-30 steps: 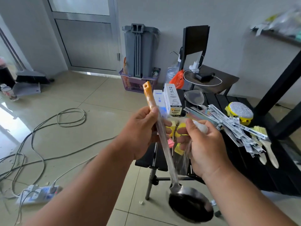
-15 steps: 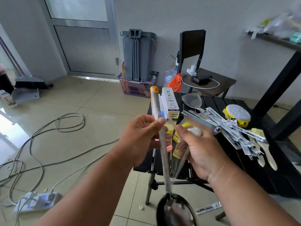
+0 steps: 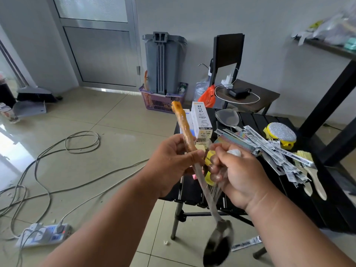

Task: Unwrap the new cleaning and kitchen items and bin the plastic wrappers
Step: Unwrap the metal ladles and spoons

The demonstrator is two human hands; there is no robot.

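Head view, one item in hand: ladle (image 3: 194, 170), orange handle up and far, steel shaft running down and near to a dark bowl that hangs blurred below the hands, over the floor just left of the table. Clear plastic wrapper (image 3: 212, 190): bunched and stretched in fine pleats along the shaft, partly off, its upper part gathered at the right hand.

Left hand (image 3: 171, 162): fingers and thumb curled round the ladle where handle meets shaft. Right hand (image 3: 240, 174): fingers curled on the gathered wrapper, with a small white wad (image 3: 234, 152) showing at the top of the fist.

Step judged: stripping the film off the ladle, not finished. Next move likely calls for a steady hold on the handle while the film is drawn down clear of the bowl, then carried to a bin; which container serves as the bin cannot be told.

Surroundings: black slatted table (image 3: 254, 120) just beyond the hands, bearing white cartons (image 3: 201, 120), a steel strainer (image 3: 227, 117), a heap of printed label strips (image 3: 269, 147), a yellow scrubber (image 3: 281, 133), paint brushes (image 3: 312, 174). Far, by the wall: grey upright bucket (image 3: 163, 60) in a purple basket (image 3: 159, 102).
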